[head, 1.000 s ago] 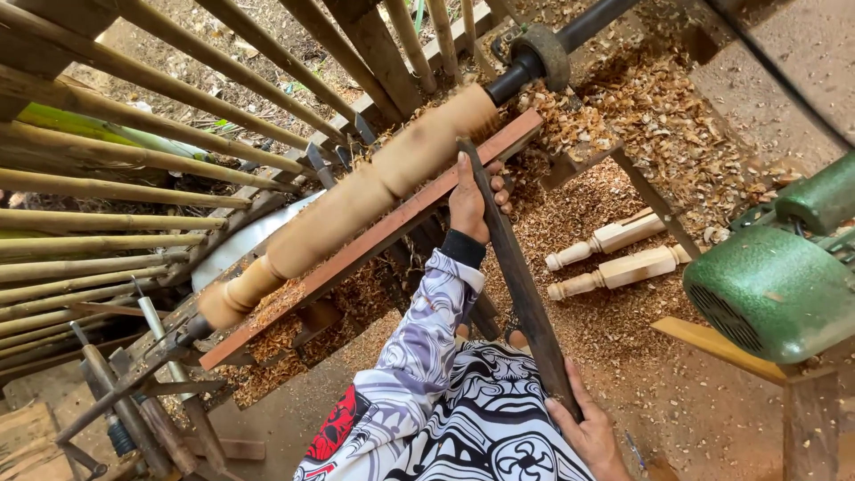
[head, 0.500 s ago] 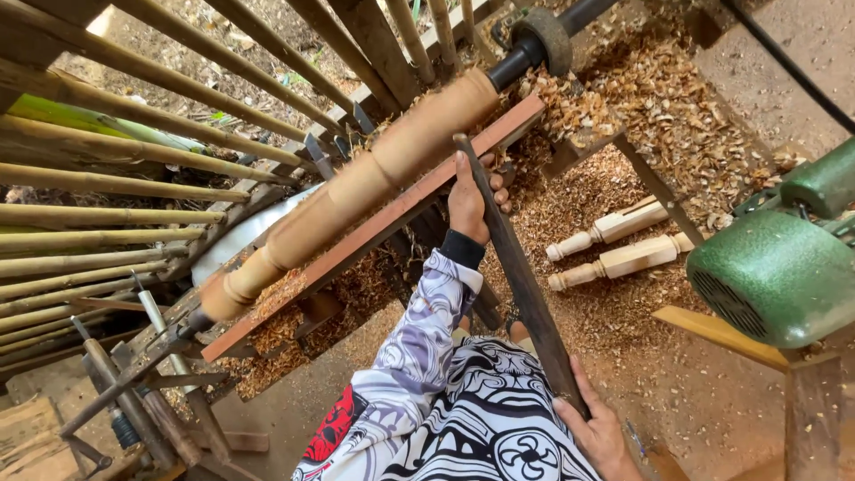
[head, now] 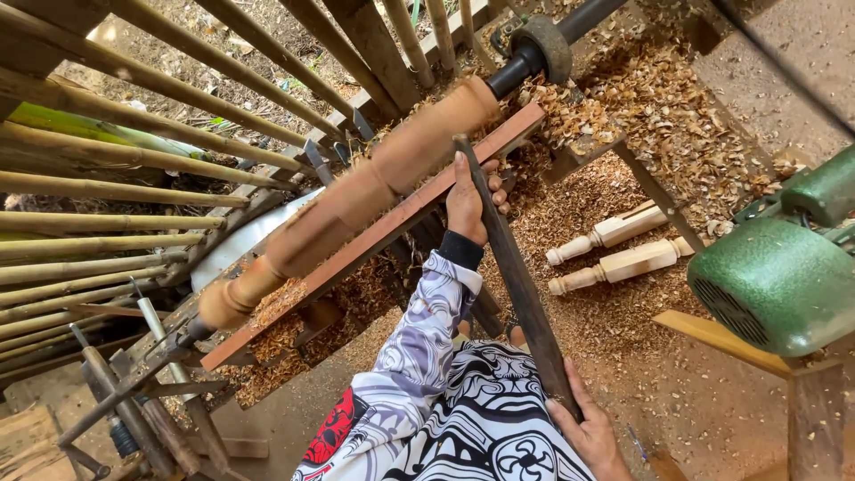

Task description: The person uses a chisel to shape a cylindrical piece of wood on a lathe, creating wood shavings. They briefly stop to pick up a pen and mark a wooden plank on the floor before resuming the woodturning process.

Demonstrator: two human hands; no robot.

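The left hand grips the long chisel near its tip, pressed against the wooden rail beside the spindle. The right hand closes around the chisel's lower end. Two finished posts lie on shavings.

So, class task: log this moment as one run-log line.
left hand: steadies long chisel on tool rest | right hand: holds chisel's rear end | blade tip: at workpiece on lathe

long dark flat chisel, tip on reddish tool rest beside turned wooden spindle
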